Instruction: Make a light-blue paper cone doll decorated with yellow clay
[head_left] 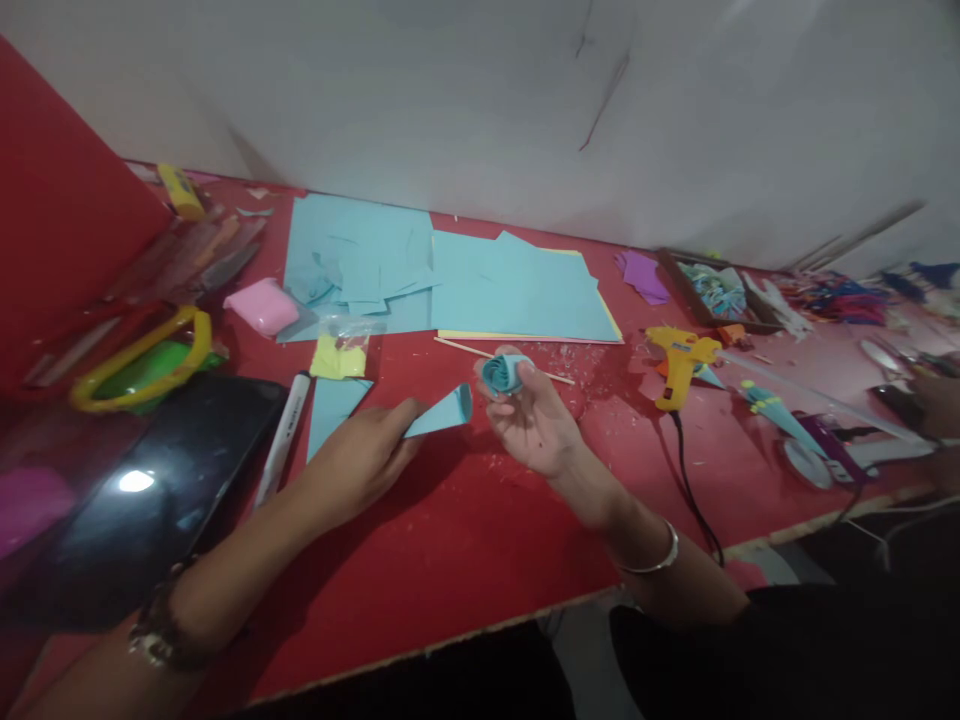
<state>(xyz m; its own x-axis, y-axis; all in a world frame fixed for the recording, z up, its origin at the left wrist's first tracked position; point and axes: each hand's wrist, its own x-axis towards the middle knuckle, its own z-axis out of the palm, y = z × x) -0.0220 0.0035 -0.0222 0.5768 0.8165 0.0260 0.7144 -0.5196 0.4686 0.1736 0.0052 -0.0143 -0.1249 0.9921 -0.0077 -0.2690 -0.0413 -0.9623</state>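
My left hand [367,455] pinches a rolled blue paper cone [444,412] by its narrow end, the wider end tipped toward the right. In the fingers of my right hand [536,425] is a coiled blue paper flower [504,373], its spiral layers facing up and left. The two paper pieces are a short gap apart above the red table. Behind the flower lies a thin wooden stick [559,378], partly hidden by my fingers. A flat blue paper piece [330,405] rests beside my left hand.
Blue sheets [517,285] and paper scraps [360,265] spread along the wall. On the left are a black phone-like slab [172,490], a white marker [283,435] and a pink packet [262,305]. A yellow glue gun [681,365], its cord trailing, and a box [716,290] sit right.
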